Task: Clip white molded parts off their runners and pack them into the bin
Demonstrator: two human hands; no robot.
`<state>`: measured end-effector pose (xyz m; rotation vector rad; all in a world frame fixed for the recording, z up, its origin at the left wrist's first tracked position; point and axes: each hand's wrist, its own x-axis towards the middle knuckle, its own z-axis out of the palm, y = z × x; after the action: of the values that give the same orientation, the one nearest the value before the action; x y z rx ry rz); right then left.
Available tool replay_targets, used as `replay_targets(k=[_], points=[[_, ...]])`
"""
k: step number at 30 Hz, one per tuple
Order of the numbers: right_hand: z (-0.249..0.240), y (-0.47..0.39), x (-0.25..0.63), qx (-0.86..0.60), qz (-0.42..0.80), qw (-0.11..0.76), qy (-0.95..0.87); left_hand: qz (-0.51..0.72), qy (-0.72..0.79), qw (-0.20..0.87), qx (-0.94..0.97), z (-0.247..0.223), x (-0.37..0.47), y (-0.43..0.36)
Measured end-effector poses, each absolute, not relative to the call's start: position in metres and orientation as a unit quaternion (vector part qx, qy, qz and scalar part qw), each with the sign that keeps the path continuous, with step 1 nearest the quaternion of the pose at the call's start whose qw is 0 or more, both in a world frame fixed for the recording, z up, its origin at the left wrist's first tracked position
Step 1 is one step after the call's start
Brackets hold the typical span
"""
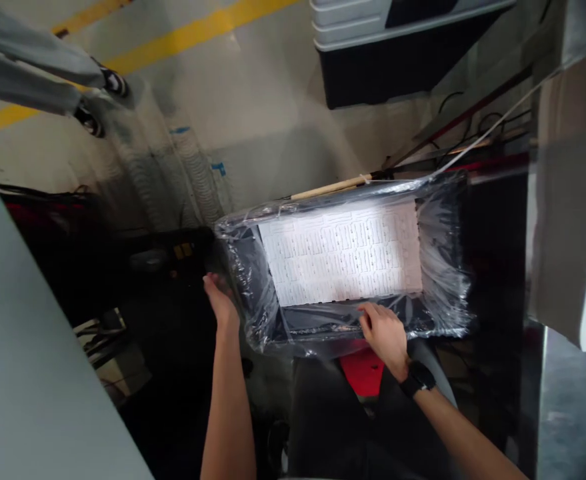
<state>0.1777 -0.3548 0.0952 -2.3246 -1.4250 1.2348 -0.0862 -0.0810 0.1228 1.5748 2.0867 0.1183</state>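
One dark bin [317,320], lined with clear plastic [440,267]; inside, lying nearer the far edge, one white patterned sheet [343,253]. Just outside the left edge, left grip [221,303] loosely wide. At the near edge, right grip [385,332] curled; cannot tell whether closed on the plastic. Open floor [267,87] past the far edge, reaching to a dark crate [377,72].

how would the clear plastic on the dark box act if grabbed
The clear plastic is probably floppy, as it wrinkles at the right end. It looks thin and likely light, since the dark box shows through. Its glossy glints suggest it may be slippery.
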Motion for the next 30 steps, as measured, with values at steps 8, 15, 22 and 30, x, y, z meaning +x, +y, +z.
replay_targets(k=[8,15,22,30], points=[[0.086,-0.368,0.178,-0.781,0.400,0.047,-0.477,0.101,0.766,0.353,0.528,0.082,-0.115,-0.075],[0.079,-0.364,0.185,-0.768,0.402,-0.007,-0.498,0.275,0.741,0.328,0.517,0.090,-0.098,-0.105],[0.076,-0.354,0.191,-0.740,0.418,-0.062,-0.523,0.380,0.722,0.295,0.497,0.103,-0.093,-0.111],[0.092,-0.326,0.170,-0.717,0.461,-0.082,-0.517,0.369,0.638,0.359,0.572,0.126,-0.061,-0.130]])
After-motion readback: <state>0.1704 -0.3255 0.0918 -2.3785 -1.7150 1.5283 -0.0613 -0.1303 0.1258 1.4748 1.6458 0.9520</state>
